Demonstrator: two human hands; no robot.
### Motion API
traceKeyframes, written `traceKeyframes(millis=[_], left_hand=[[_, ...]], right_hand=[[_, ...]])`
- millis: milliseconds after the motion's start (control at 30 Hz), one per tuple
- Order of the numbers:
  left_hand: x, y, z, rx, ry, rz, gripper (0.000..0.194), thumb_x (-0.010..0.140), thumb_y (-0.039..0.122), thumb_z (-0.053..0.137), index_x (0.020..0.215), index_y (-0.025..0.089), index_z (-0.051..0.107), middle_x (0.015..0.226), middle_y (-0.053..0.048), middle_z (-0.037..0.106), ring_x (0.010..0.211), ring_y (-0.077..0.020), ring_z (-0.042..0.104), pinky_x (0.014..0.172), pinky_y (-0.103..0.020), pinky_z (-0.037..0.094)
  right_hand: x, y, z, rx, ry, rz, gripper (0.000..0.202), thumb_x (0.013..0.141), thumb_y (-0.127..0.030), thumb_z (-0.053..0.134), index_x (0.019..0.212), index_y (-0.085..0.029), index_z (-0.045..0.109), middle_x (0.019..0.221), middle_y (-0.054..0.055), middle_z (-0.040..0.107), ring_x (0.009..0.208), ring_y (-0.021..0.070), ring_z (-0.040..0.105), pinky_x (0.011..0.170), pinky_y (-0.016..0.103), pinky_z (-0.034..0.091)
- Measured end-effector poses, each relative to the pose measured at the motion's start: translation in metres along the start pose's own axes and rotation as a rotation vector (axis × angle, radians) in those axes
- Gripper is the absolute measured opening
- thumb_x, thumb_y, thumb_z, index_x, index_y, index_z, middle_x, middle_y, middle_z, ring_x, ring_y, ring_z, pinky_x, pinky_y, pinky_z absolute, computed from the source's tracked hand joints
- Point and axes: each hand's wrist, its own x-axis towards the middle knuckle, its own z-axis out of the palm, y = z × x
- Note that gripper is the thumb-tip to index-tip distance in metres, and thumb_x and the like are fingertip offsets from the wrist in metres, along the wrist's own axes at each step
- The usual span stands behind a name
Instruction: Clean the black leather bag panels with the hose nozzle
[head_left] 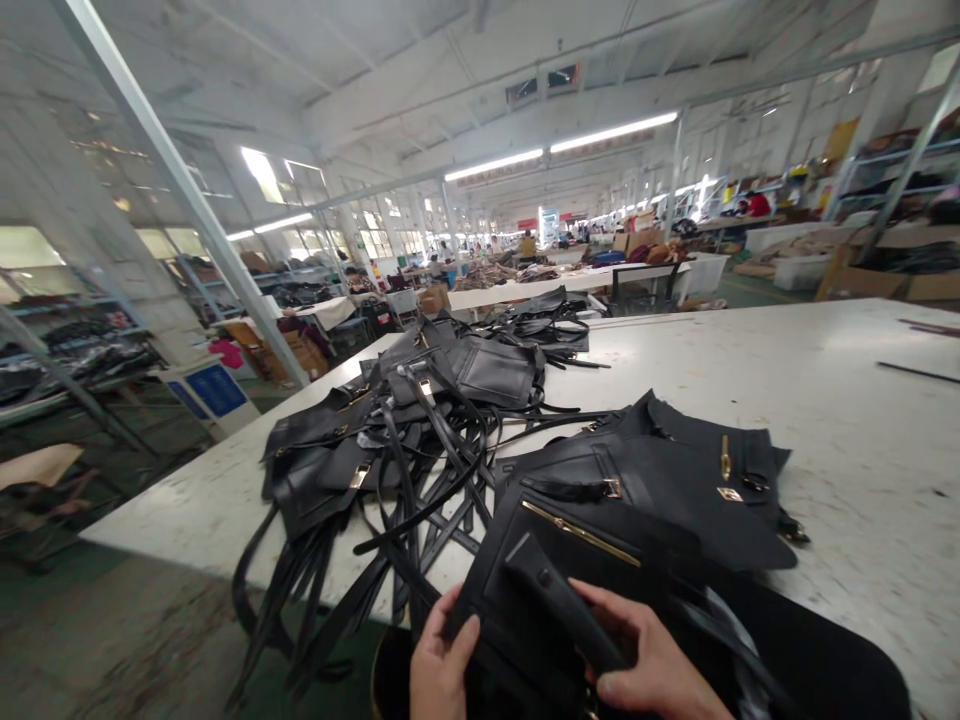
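Observation:
A black bag (pixel 499 540) with a gold zipper (pixel 581 533) lies at the near edge of the table. My left hand (pixel 442 650) pinches its left edge between thumb and fingers. My right hand (pixel 637 650) is closed around a black strap-like piece (pixel 562 600) that lies over the bag's front, below the zipper. Just beyond is another black bag (pixel 675 475) with gold fittings. To the left, a pile of black bags (pixel 480 370) spreads across the table, with long straps (pixel 300 590) hanging over the edge.
The white table (pixel 847 400) stretches away to the right, where thin dark strips (pixel 919 372) lie. Behind it are a dark chair (pixel 645 288) and more worktables. A metal post (pixel 195 200) rises at the left. Several people are far back.

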Motion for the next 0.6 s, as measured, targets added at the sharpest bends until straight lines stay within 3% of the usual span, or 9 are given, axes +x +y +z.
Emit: traceKeyframes(millis=[67,167,267,400,500,600], left_hand=[[-0.002,-0.017,-0.002,0.022,0.102,0.059,0.052,0.053,0.031,0.073,0.1,0.021,0.055,0.091,-0.002,0.067,0.093,-0.0226,0.058,0.084,-0.032,0.044],[0.002,-0.03,-0.005,0.141,0.179,0.129,0.048,0.053,0.034,0.072,0.097,0.02,0.059,0.093,-0.003,0.066,0.096,-0.0248,0.057,0.083,-0.032,0.045],[0.002,-0.028,-0.005,0.286,0.187,0.211,0.042,0.051,0.037,0.071,0.089,0.018,0.065,0.09,-0.003,0.067,0.094,-0.0255,0.057,0.077,-0.029,0.047],[-0.002,-0.021,-0.004,0.393,0.184,0.293,0.035,0.053,0.038,0.069,0.081,0.017,0.067,0.083,-0.003,0.068,0.088,-0.0237,0.059,0.072,-0.025,0.047],[0.002,-0.018,-0.006,0.443,0.179,0.31,0.036,0.052,0.04,0.068,0.08,0.017,0.068,0.081,-0.002,0.068,0.083,-0.0234,0.06,0.069,-0.024,0.048],[0.01,-0.021,-0.005,0.477,0.218,0.312,0.037,0.051,0.042,0.067,0.078,0.017,0.067,0.077,-0.001,0.068,0.08,-0.0241,0.061,0.066,-0.026,0.048]], right_hand=[[0.001,0.003,-0.001,0.03,-0.01,0.002,0.077,0.047,-0.007,0.059,0.122,-0.018,0.048,0.076,-0.001,0.064,0.062,0.0181,0.057,0.055,0.025,0.042],[0.001,0.006,-0.002,0.056,-0.051,0.018,0.079,0.047,-0.006,0.06,0.123,-0.018,0.045,0.075,0.0,0.063,0.062,0.018,0.057,0.056,0.026,0.042],[0.001,0.014,0.001,0.004,-0.092,0.037,0.079,0.046,-0.006,0.064,0.121,-0.019,0.048,0.082,0.001,0.063,0.07,0.02,0.058,0.062,0.027,0.044],[0.003,0.032,0.012,-0.096,-0.023,0.061,0.076,0.042,-0.015,0.076,0.115,-0.018,0.054,0.093,0.005,0.06,0.083,0.0248,0.056,0.075,0.033,0.044],[0.011,0.04,0.021,-0.031,-0.025,0.052,0.078,0.04,-0.021,0.081,0.114,-0.015,0.055,0.089,0.006,0.061,0.083,0.0255,0.057,0.076,0.035,0.044],[0.019,0.034,0.031,0.049,-0.071,0.019,0.078,0.043,-0.026,0.081,0.116,-0.017,0.054,0.089,0.005,0.062,0.089,0.0269,0.057,0.078,0.035,0.044]])
